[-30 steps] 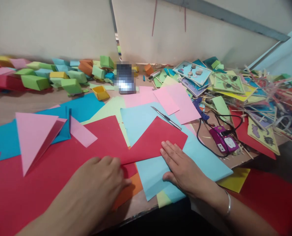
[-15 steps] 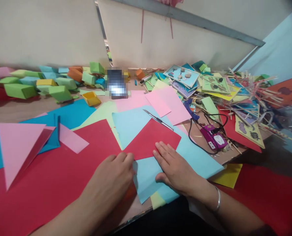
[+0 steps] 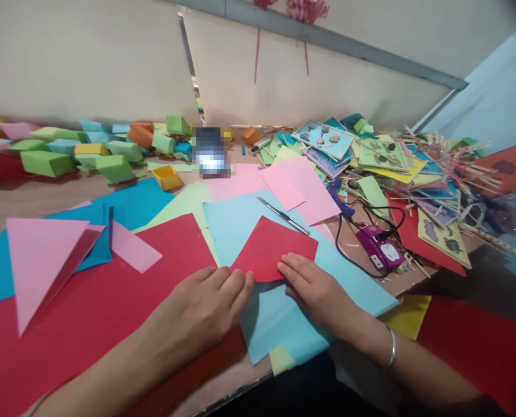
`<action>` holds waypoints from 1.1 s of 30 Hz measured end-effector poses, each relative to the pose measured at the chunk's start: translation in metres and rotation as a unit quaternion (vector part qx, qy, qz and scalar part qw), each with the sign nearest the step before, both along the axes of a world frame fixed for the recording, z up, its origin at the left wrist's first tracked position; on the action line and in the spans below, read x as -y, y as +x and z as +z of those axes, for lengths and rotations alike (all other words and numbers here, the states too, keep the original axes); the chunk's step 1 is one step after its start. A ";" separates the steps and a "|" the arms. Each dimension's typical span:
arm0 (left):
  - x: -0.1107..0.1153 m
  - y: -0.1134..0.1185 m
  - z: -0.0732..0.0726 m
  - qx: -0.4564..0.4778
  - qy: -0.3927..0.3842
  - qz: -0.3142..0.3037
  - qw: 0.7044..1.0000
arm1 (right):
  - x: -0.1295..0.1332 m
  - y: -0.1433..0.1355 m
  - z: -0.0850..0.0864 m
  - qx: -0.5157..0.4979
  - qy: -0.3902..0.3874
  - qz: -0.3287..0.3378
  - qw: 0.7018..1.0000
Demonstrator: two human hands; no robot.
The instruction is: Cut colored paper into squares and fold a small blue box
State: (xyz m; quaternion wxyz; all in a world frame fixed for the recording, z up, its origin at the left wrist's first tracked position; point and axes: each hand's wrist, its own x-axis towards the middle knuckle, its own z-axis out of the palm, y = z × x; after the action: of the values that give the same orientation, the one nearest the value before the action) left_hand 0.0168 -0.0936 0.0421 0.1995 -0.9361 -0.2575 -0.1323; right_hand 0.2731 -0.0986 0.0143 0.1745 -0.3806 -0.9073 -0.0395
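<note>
A small red paper piece [image 3: 271, 246] lies over the light blue sheet [image 3: 270, 324] in the middle, its near edge slightly raised. My left hand [image 3: 216, 295] has its fingers curled on the left corner of this piece, pinching it. At the right end of the same edge, my right hand [image 3: 314, 289] grips it, fingertips on top and the thumb tucked out of sight beneath. Just beyond the piece rests a craft knife [image 3: 282, 215]. A large red sheet [image 3: 110, 313] extends under my left forearm.
Folded paper boxes [image 3: 47, 164] line the back left, near a blurred phone [image 3: 211, 152]. Pink folded paper [image 3: 44, 249] stands at left. A glue gun [image 3: 339, 197], a purple power strip [image 3: 379, 248] and piled cards [image 3: 325, 139] with sticks occupy the right.
The red piece's near edge has lifted and curved. My left hand has shifted slightly right along it, and my right hand has gone from lying flat to gripping with its thumb tucked under.
</note>
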 end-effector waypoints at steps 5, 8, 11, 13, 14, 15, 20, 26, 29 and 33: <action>0.029 0.007 0.024 0.075 -0.061 -0.031 0.995 | -0.013 -0.003 0.010 0.049 0.081 -0.025 0.995; 0.031 0.000 0.026 0.072 -0.168 -0.054 0.982 | -0.016 0.000 0.009 0.032 0.061 -0.029 0.997; 0.015 -0.014 0.017 0.082 -0.238 -0.042 0.967 | -0.016 0.003 0.004 -0.019 0.026 -0.027 0.999; -0.001 -0.022 0.006 0.101 -0.266 -0.046 0.958 | -0.016 0.005 0.000 -0.049 0.011 -0.024 0.998; -0.009 -0.025 0.000 0.110 -0.255 -0.036 0.960 | -0.016 0.005 -0.001 -0.059 0.006 -0.023 0.998; -0.015 -0.026 -0.007 0.107 -0.241 -0.030 0.964 | -0.016 0.005 -0.002 -0.065 0.003 -0.024 0.998; -0.029 -0.017 -0.032 0.125 -0.216 -0.042 0.968 | -0.017 0.006 -0.002 -0.048 -0.010 -0.033 0.998; -0.028 -0.010 -0.038 0.154 -0.273 0.002 0.950 | -0.023 0.014 0.001 -0.033 -0.063 -0.028 0.997; -0.028 -0.009 -0.037 0.212 -0.328 0.053 0.919 | -0.030 0.021 0.004 -0.018 -0.072 -0.035 0.997; -0.029 -0.003 -0.031 0.225 -0.354 0.174 0.891 | -0.038 0.027 0.008 0.003 -0.097 -0.048 0.994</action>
State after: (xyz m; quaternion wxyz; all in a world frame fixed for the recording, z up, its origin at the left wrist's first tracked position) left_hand 0.0134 -0.0647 0.0114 -0.1889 -0.8299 -0.4843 -0.2026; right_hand 0.3000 -0.0610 0.0224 0.1319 -0.4390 -0.8879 0.0392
